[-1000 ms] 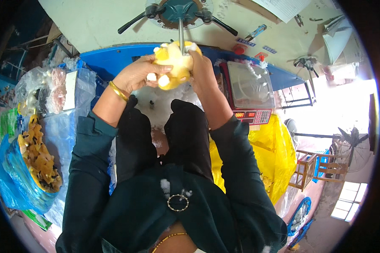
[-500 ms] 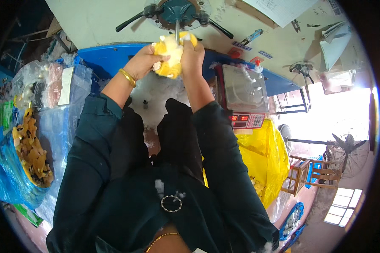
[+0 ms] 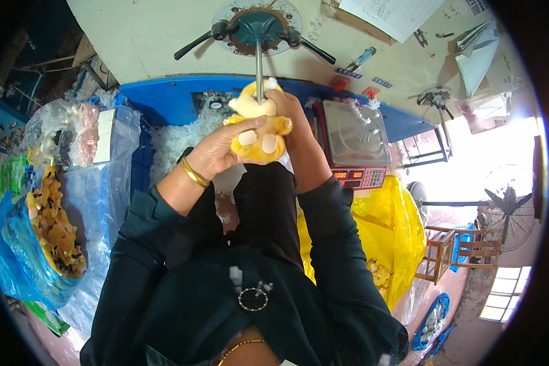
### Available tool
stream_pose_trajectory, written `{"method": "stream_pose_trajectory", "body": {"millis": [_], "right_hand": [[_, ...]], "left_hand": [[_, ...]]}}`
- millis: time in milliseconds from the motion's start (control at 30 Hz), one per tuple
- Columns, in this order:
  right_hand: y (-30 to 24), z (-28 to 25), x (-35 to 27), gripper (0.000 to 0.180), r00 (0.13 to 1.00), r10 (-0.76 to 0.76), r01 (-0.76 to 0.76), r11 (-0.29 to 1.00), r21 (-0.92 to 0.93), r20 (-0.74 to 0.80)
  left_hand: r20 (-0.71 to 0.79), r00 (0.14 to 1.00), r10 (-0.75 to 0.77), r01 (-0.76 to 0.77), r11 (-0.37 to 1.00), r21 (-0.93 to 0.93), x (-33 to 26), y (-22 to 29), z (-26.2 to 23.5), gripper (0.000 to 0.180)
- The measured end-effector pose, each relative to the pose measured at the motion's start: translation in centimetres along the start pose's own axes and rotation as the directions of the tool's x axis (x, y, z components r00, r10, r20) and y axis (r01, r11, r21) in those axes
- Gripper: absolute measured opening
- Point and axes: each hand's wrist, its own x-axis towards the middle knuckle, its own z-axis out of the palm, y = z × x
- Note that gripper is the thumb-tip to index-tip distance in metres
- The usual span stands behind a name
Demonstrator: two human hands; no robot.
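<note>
A yellow plush toy [image 3: 263,127] with pale foot patches hangs at the end of a metal tube [image 3: 259,64]. The tube runs down from a round green fitting [image 3: 257,32] with black handles on the pale machine panel, and its tip goes into the toy's upper part. My left hand [image 3: 221,147] grips the toy's left side, thumb laid across its belly. Around the upper right side is my right hand [image 3: 291,117], closed on the toy near the tube; some of its fingers are hidden behind the plush.
White fluff [image 3: 171,143] lies in the blue tray [image 3: 165,91] below the tube. A red scale [image 3: 357,137] stands at right, above a yellow bag [image 3: 393,226]. At left, a blue bag [image 3: 18,256] holds yellow-and-black plush pieces [image 3: 55,226]. Pliers [image 3: 363,58] lie on the panel.
The toy has come down the tube toward me and turned so its feet and belly show, leaving more tube bare. Both hands moved with it, still gripping.
</note>
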Motion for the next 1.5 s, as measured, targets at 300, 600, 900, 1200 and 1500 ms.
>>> {"method": "stream_pose_trajectory", "body": {"millis": [300,600,900,1200,1500], "right_hand": [[-0.8,0.8,7.8,0.030,0.978,0.101,-0.134,0.974,0.181,0.183],[1.5,-2.0,7.4,0.033,0.960,0.027,0.027,0.981,-0.190,0.277],[1.9,-1.5,3.6,0.029,0.921,-0.211,0.350,0.819,-0.455,0.328],[0.4,-0.5,0.9,0.031,0.951,-0.083,0.167,0.949,-0.267,0.297],[3.6,-4.3,-2.1,0.030,0.866,-0.433,0.499,0.783,-0.371,0.251]], "left_hand": [[0.296,0.951,-0.085,0.132,0.981,-0.143,7.4,5.4,-4.3,0.035],[-0.154,0.988,0.020,0.015,0.975,0.223,4.7,3.8,1.1,0.031],[-0.004,0.997,0.083,-0.082,0.992,0.095,2.5,1.4,0.6,0.043],[-0.052,0.998,-0.046,0.050,0.996,0.071,-0.2,2.3,2.0,0.044],[0.055,0.998,-0.009,-0.004,0.973,0.231,-3.2,0.3,1.3,0.041]]}}
